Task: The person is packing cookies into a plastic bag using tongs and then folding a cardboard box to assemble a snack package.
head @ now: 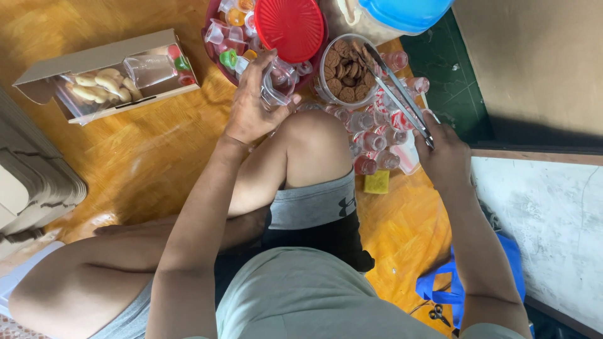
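Observation:
My left hand [251, 103] grips a small clear plastic cup [276, 85] just in front of my raised knee. My right hand [445, 154] holds metal tongs [399, 94] whose tips reach into a clear round jar of brown cookies [344, 70]. A red lid [289, 26] lies on a dark red tray [210, 37] of small jelly cups beside the jar. Several clear cups with red print [377, 135] lie between the jar and my right hand.
An open cardboard box [107, 75] with pale biscuits and a clear cup sits at the left on the wooden floor. A stack of flat cartons [34, 182] is at far left. A blue-lidded container [396, 16] stands above, a yellow sponge [377, 182] and blue bag [452, 282] lie lower right.

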